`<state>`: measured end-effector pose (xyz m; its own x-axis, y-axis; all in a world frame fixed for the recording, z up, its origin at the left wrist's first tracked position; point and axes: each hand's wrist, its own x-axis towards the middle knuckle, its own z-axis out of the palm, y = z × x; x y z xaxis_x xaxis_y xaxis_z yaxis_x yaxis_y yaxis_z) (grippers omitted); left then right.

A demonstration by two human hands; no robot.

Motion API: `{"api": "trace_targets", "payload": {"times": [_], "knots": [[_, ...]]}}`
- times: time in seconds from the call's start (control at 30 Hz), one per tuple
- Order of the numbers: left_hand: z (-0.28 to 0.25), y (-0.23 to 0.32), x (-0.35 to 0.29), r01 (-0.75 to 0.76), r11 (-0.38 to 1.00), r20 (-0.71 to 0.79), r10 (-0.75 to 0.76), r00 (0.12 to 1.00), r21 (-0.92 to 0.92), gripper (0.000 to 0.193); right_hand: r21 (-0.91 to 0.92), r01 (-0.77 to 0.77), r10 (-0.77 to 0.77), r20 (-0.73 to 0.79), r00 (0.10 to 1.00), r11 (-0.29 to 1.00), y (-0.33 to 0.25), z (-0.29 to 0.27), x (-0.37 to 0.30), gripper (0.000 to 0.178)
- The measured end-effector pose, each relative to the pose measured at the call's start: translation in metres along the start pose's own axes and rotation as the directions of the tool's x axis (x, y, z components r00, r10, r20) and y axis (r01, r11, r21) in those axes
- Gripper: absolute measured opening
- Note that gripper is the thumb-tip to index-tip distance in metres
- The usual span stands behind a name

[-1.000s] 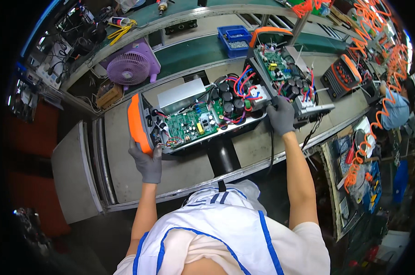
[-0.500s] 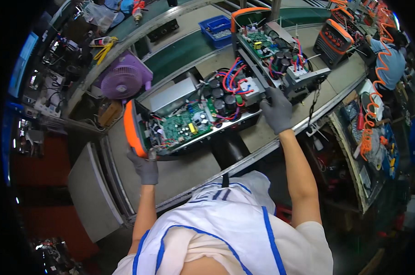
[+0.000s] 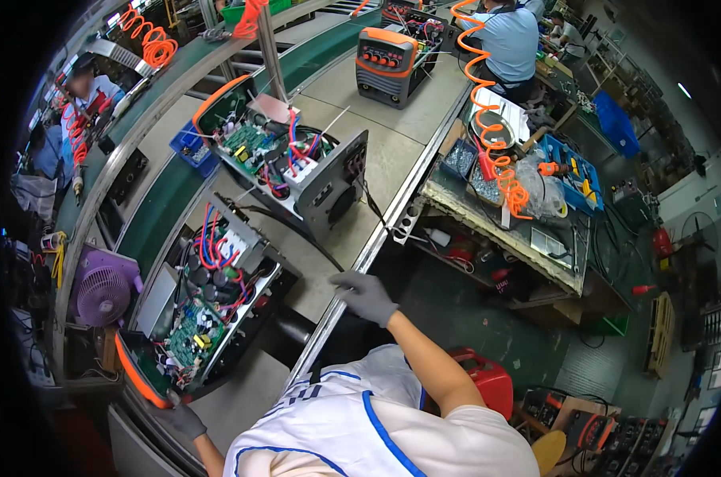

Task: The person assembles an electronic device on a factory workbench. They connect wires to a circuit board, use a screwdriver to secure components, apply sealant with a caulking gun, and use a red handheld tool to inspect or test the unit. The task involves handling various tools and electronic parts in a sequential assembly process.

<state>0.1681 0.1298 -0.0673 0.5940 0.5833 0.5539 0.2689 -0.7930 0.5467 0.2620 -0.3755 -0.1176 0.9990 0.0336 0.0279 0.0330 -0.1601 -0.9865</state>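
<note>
An opened welding machine [image 3: 193, 322], with a green circuit board, capacitors and red and blue wires showing, lies on the conveyor bench at the left. My left hand [image 3: 184, 419], in a grey glove, grips the lower corner of its orange-rimmed front panel [image 3: 131, 372]; some fingertips are hidden. My right hand [image 3: 367, 299], also gloved, hovers over the bench's metal edge, fingers stretched out and holding nothing. Close to those fingers runs a black cable [image 3: 303, 230]. Beyond stands a second opened welding machine [image 3: 277, 151], its dark grey end panel turned toward me.
A closed-cased orange and black machine [image 3: 386, 67] stands farther along the bench. At left are a purple fan [image 3: 104, 294] and a blue bin [image 3: 192, 149]. Orange coiled hose [image 3: 487, 103] hangs above a cluttered side table [image 3: 487, 216]. A co-worker in blue [image 3: 507, 48] sits at the far right.
The view has swung right, so the bench appears farther left. My right hand has let go of the near machine's end and moved back toward the bench edge. My left hand stays at the front panel.
</note>
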Motion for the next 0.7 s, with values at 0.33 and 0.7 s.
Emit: {"api": "trace_targets", "payload": {"times": [0.33,0.7], "knots": [[0.005,0.003,-0.016,0.088,0.982,-0.114,-0.069,0.991,0.168,0.069,0.128,-0.331,0.347,-0.531,0.773,0.935,0.075,-0.22,0.009,0.022],[-0.027,-0.004,-0.02,0.182,0.955,0.055,-0.2,0.978,0.235,0.061,-0.314,-0.847,0.425,-0.758,0.495,0.428,0.118,-0.409,0.164,0.071]]}}
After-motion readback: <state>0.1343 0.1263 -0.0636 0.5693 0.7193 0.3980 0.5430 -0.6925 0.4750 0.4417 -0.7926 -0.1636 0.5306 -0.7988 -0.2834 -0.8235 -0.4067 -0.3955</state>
